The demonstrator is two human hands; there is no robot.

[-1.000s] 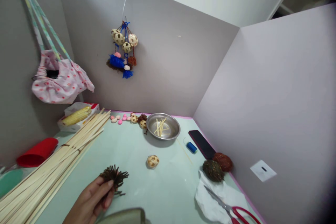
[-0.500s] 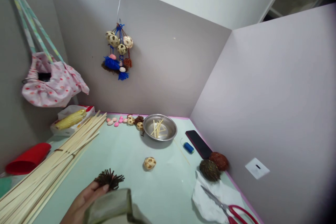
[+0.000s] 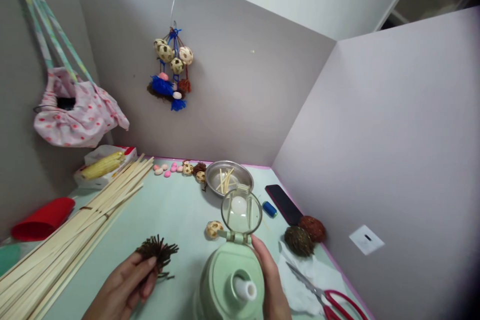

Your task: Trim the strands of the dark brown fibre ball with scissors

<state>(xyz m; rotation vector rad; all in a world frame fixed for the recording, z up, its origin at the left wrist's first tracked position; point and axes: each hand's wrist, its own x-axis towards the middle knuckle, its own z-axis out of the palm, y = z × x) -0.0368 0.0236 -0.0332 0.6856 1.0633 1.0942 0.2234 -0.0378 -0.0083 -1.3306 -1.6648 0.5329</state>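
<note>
While left hand (image 3: pixel 125 287) pinches tassel (image 3: pixel 157 251) | right hand (image 3: pixel 272 287) grips bottle (image 3: pixel 230 280)

At six o'clock the right hand (image 3: pixel 272 285) grips a green bottle (image 3: pixel 229 280) with its clear lid (image 3: pixel 241 211) flipped up. At seven o'clock the left hand (image 3: pixel 125 287) pinches a brown tassel (image 3: pixel 157 251) over the table (image 3: pixel 180 210). Bamboo strips (image 3: pixel 75 230) lie at nine o'clock, a steel bowl (image 3: pixel 213 176) at twelve, scissors (image 3: pixel 330 300) at four.
</note>
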